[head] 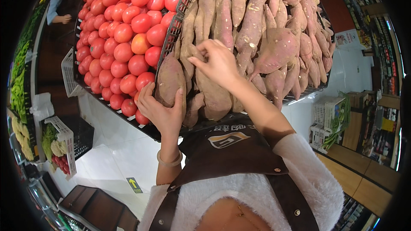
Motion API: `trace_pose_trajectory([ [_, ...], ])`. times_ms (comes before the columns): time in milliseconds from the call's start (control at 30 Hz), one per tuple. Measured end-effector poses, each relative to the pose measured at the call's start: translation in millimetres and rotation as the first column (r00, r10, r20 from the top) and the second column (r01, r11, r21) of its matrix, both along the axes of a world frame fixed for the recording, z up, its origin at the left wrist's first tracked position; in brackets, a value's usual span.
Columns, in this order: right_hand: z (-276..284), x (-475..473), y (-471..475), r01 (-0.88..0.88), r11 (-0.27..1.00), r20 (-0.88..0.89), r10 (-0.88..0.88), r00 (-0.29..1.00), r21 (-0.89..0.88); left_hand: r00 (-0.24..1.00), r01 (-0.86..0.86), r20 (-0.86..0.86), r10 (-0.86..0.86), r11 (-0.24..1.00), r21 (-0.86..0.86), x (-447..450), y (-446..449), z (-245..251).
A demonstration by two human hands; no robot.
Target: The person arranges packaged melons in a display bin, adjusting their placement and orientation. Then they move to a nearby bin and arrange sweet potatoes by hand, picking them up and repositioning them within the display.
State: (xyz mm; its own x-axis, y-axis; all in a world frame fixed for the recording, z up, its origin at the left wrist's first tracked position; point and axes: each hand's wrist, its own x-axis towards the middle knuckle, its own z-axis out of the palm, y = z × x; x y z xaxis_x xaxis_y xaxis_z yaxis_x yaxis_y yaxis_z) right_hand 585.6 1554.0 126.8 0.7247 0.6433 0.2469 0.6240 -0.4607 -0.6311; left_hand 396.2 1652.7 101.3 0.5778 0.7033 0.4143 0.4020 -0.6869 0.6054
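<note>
My left hand cups the near end of a large sweet potato, thumb on its right side and fingers along its left, beside the tomatoes. Further in, my right hand is bent over the pile, with thumb and forefinger around the slim brownish end of a sweet potato. Its other fingers are curled and partly hidden. Below that hand lies a thick, soil-dusted sweet potato. A short, dark one sits at the crate's near edge. A broad pinkish sweet potato rests to the right.
Red tomatoes are heaped on the left, behind a black plastic crate wall. A white crate of vegetables stands lower left; white crates with greens stand at right. Another person's arm shows upper left. Tiled floor lies below.
</note>
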Motion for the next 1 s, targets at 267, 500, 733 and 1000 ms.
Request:
trace_pose_trajectory([
  [267, 34, -9, -123, 0.217, 0.897, -0.472, -0.010, 0.882, 0.385, 1.000, 0.004, 0.005, -0.004, 0.999, -0.042, 0, -1, 3],
  [500, 16, 6, -193, 0.552, 0.720, -0.738, -0.082, 0.669, 0.420, 1.000, 0.002, -0.006, -0.002, 0.999, -0.040, 1, -1, 3],
  [733, 6, 10, -201, 0.562, 0.726, -0.755, -0.089, 0.649, 0.397, 1.000, -0.003, -0.005, 0.002, 1.000, -0.029, 1, -2, 2],
  [1000, 29, -8, -159, 0.343, 0.769, -0.620, 0.086, 0.780, 0.539, 1.000, 0.000, 0.000, 0.000, 1.000, 0.008, 0, -3, 0],
])
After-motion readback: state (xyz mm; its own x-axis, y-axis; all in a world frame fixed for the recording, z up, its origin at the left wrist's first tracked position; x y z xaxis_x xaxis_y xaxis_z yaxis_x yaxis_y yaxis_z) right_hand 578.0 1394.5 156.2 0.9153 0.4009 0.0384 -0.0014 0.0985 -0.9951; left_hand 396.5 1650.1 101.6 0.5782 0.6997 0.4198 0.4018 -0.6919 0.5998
